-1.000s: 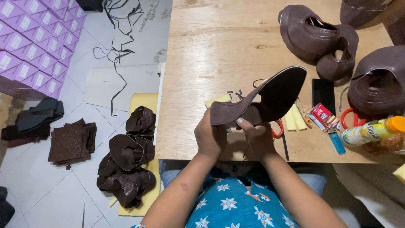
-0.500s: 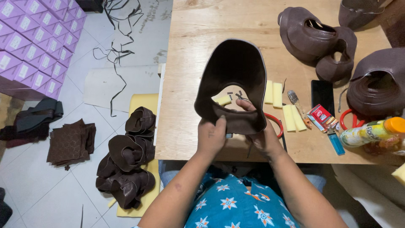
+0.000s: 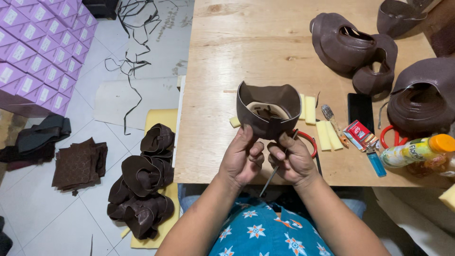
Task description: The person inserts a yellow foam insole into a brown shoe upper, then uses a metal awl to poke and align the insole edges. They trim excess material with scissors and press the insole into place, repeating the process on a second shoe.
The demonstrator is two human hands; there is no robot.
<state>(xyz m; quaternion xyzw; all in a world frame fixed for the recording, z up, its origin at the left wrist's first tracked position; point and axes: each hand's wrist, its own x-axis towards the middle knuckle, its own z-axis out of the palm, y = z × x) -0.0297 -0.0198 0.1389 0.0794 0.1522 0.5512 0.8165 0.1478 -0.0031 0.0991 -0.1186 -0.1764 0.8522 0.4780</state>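
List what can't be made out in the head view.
- Thin tool in the right hand: its working end is hidden by the fingers and the brown piece.
- Red scissors: blades hidden behind the right hand.
- Bottle: cut off by the right edge.
- Left hand: fingertips curled under, grip unclear.

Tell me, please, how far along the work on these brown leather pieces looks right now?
Done, apparently: shaped brown pieces lie on the table. In hand: the left hand and right hand hold a curved brown piece; the right also grips a thin tool. Left, seemingly: the brown pile on the floor.
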